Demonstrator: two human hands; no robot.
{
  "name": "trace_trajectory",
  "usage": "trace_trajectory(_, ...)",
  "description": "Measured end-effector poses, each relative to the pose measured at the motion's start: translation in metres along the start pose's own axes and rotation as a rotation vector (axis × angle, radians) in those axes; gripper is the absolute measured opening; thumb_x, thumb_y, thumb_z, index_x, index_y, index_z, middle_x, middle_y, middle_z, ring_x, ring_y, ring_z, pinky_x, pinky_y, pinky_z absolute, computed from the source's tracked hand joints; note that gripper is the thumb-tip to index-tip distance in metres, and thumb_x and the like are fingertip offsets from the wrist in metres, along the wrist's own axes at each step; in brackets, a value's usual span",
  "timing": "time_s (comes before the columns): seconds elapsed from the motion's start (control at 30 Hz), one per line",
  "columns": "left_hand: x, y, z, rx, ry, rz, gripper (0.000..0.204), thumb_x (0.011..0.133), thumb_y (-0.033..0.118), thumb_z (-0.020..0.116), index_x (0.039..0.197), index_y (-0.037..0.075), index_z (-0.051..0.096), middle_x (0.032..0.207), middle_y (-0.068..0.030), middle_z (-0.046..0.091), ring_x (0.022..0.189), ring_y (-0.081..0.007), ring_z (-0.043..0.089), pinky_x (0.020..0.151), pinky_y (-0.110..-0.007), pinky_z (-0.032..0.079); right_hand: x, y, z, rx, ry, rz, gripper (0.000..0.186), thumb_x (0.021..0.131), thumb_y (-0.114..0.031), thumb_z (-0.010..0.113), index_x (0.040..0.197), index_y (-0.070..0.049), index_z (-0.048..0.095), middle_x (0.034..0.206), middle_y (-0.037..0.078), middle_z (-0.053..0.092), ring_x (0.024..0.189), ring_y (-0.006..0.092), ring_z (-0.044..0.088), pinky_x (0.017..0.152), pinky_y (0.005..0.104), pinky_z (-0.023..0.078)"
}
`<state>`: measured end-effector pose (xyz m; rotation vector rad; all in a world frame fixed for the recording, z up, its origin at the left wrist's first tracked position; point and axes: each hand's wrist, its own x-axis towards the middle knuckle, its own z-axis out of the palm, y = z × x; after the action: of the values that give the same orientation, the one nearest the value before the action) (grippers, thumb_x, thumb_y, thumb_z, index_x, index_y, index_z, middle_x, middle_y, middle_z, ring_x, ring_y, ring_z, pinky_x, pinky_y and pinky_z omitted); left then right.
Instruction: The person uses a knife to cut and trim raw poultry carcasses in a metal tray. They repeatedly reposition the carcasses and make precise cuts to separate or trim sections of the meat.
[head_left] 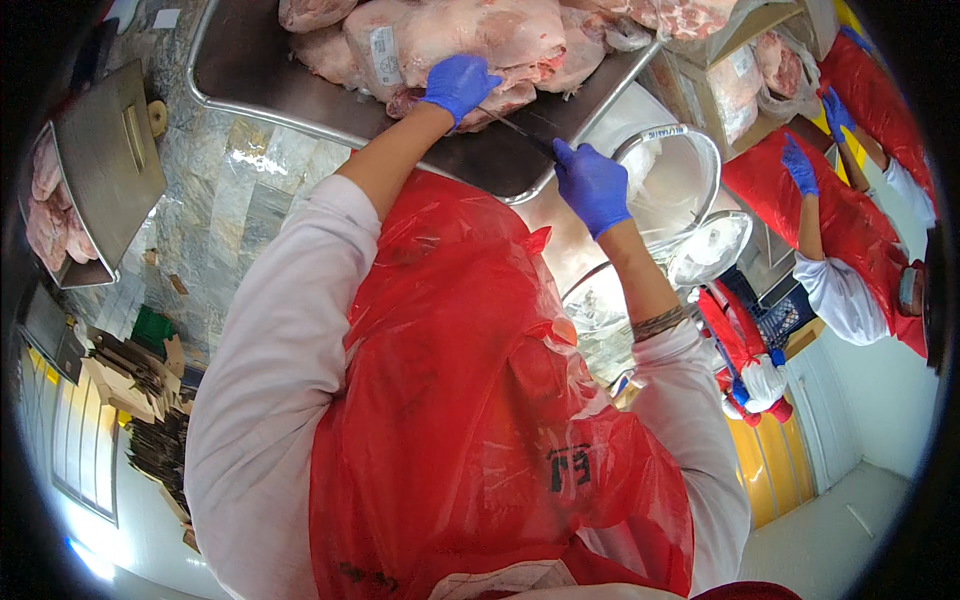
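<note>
In my gloved right hand (pixel 592 188) is a knife (pixel 540 146), held by its dark handle, its thin blade pointing up and left toward the meat. My left hand (pixel 460 90), in a blue glove, is closed on the near edge of a piece of raw meat (pixel 508 100); its fingertips are partly hidden. Large pale cuts of meat (pixel 440 40) are heaped in a stainless steel tub (pixel 480 165), and one carries a clear printed label (pixel 383 55). The blade's tip lies close to my left fingers, and I cannot tell whether it touches the meat.
Right of the tub stand white round containers lined with clear plastic (pixel 668 170). Boxes of bagged meat (pixel 735 85) are beyond them. Co-workers in red aprons (pixel 850 215) work at the right. A second metal tub (pixel 105 165) with meat stands left, above flattened cardboard (pixel 160 450).
</note>
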<state>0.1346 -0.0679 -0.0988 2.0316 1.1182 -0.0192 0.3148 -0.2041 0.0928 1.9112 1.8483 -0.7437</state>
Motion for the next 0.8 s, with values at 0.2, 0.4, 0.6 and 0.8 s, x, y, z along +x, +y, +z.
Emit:
trace_trajectory(0.2,0.008,-0.002,0.030,0.077,0.037,0.068,0.025,0.086,0.026,0.059,0.087,0.007,0.074,0.091,-0.0222,0.070,0.085,-0.0414,0.068,0.078,-0.051,0.054,-0.058,0.020,-0.007,0.213,0.077,0.253,0.035,0.088,-0.032,0.066,0.122,-0.021,0.067,0.084,0.015,0.066,0.078,0.0355,0.067,0.068,0.0500,0.053)
trace_trajectory(0.4,0.000,-0.003,0.029,0.077,0.076,0.058,0.024,0.087,0.023,0.056,0.083,0.007,0.073,0.090,-0.0210,0.070,0.084,-0.0407,0.068,0.078,-0.051,0.054,-0.056,0.019,-0.044,0.073,0.222,0.245,0.037,0.088,-0.030,0.065,0.124,-0.023,0.065,0.082,0.013,0.064,0.074,0.0318,0.067,0.061,0.0457,0.053)
trace_trajectory(0.6,-0.003,-0.001,0.030,0.106,0.148,0.106,0.031,0.092,0.027,0.052,0.082,0.006,0.072,0.086,-0.0205,0.070,0.080,-0.0382,0.069,0.074,-0.050,0.054,-0.018,-0.004,-0.065,-0.087,0.181,0.177,0.030,0.088,-0.017,0.058,0.117,-0.019,0.064,0.088,0.013,0.064,0.072,0.0323,0.068,0.056,0.0467,0.053)
trace_trajectory(0.8,-0.005,0.002,0.028,0.079,0.160,0.085,0.031,0.091,0.028,0.052,0.082,0.007,0.073,0.087,-0.0201,0.070,0.081,-0.0387,0.069,0.074,-0.051,0.054,-0.008,-0.010,-0.054,-0.143,0.212,0.054,0.028,0.089,-0.012,0.055,0.117,-0.012,0.059,0.088,0.015,0.063,0.070,0.0323,0.069,0.053,0.0456,0.054)
